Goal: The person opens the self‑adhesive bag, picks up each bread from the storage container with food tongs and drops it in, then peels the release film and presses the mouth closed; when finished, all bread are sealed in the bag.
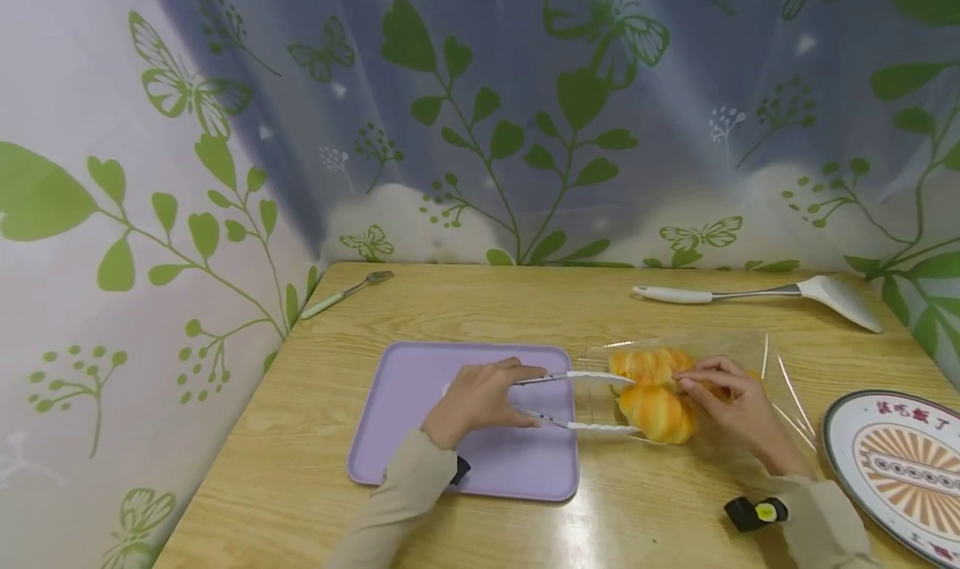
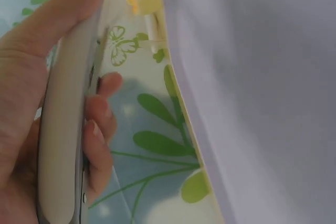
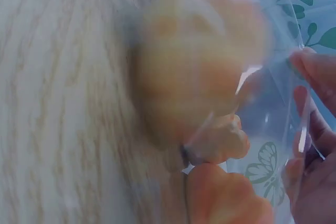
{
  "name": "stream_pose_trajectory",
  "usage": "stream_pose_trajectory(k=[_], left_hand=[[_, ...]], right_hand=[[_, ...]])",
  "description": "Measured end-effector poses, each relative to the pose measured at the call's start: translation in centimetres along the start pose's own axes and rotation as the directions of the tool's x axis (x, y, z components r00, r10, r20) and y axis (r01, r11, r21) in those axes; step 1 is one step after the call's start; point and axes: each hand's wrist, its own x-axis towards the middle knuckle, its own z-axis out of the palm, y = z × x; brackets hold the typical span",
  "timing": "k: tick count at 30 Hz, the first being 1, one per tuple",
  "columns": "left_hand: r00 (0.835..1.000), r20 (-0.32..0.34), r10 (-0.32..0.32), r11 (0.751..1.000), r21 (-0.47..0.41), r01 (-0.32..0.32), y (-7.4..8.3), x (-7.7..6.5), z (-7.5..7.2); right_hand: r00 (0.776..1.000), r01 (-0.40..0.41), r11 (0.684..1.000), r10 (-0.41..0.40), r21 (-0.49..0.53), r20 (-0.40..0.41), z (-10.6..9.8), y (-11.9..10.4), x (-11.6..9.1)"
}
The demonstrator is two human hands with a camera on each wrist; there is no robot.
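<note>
My left hand (image 1: 480, 398) grips a pair of tongs (image 1: 596, 375) above the lavender tray (image 1: 408, 452). Their white arms are spread apart, the tips reaching right to the bread rolls. One croissant-like roll (image 1: 657, 415) lies in front, another (image 1: 648, 364) just behind it. A clear plastic bag (image 1: 750, 348) surrounds the rolls. With thumb and fingers my right hand (image 1: 738, 411) pinches the bag film at their right side, partly hiding more bread. In the right wrist view, a blurred roll (image 3: 205, 66) shows close up through the plastic, beside my right fingers (image 3: 315, 72).
A fork (image 1: 324, 304) with a pale green handle lies at the back left of the wooden table. Along the back right is a white spatula (image 1: 678, 294). A round patterned plate (image 1: 847, 461) stands at the right edge, near the right forearm.
</note>
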Motion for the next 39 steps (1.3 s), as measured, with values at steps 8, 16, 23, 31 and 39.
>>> stream_pose_trajectory(k=[8, 16, 23, 31, 39], left_hand=[[0.995, -0.078, 0.06, 0.986, 0.16, -0.047, 0.4, 0.2, 0.1], [0.989, -0.101, 0.106, 0.982, 0.166, -0.088, 1.1, 0.8, 0.2], [1.0, -0.018, 0.013, 1.0, 0.022, -0.013, 1.7, 0.8, 0.9], [0.999, 0.041, -0.029, 0.994, 0.103, 0.025, 2.2, 0.8, 1.3], [0.994, 0.018, -0.108, 0.994, -0.004, 0.108, 0.9, -0.4, 1.2]], right_hand=[[0.999, 0.024, 1.0, -0.023, -0.004, 0.023, 0.0, 0.2, 0.1], [0.998, 0.063, 0.998, -0.063, -0.017, -0.003, 0.0, 0.4, 0.1], [0.999, -0.036, 0.999, 0.036, 0.003, 0.032, 0.3, -0.2, 0.0], [0.997, 0.071, 0.997, -0.071, -0.017, 0.031, 0.7, 0.2, 0.1], [0.993, 0.107, 0.994, -0.108, 0.033, 0.038, 1.0, 0.5, 0.1]])
